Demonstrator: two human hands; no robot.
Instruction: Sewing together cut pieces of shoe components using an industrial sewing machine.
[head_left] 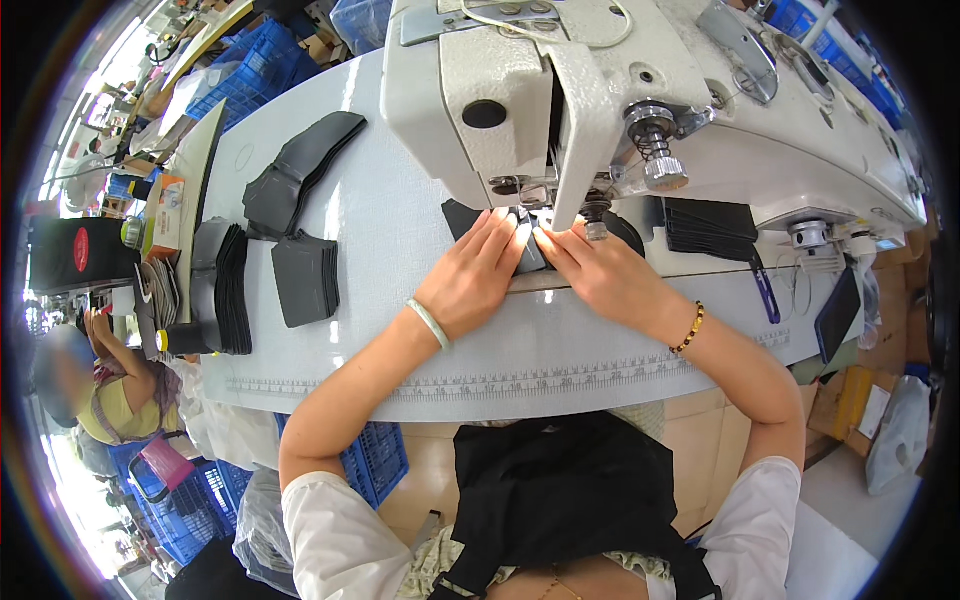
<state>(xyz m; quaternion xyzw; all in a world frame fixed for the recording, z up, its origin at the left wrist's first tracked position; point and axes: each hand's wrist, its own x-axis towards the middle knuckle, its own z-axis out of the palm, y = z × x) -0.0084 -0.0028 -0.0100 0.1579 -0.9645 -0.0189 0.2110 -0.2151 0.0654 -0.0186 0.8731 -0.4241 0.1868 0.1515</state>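
Steadying, it seems, the dark piece (530, 259) under the sewing machine head (425, 120), left hand (472, 276) and right hand (607, 272) lie palm-down, fingers together, likely to keep it flat; whether they pinch it, I can't tell.

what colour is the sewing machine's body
The sewing machine's body is white, shown best in the head view.

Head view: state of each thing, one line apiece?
Left hand: palm down, fingers extended, on dark piece
Right hand: palm down, fingers partly hidden
Dark piece: partly covered
Sewing machine: upright; running or stopped, can't tell
Black stack: piled, unheld
Purple-handled tool: lying unheld
Creased panels: bent, overlapping
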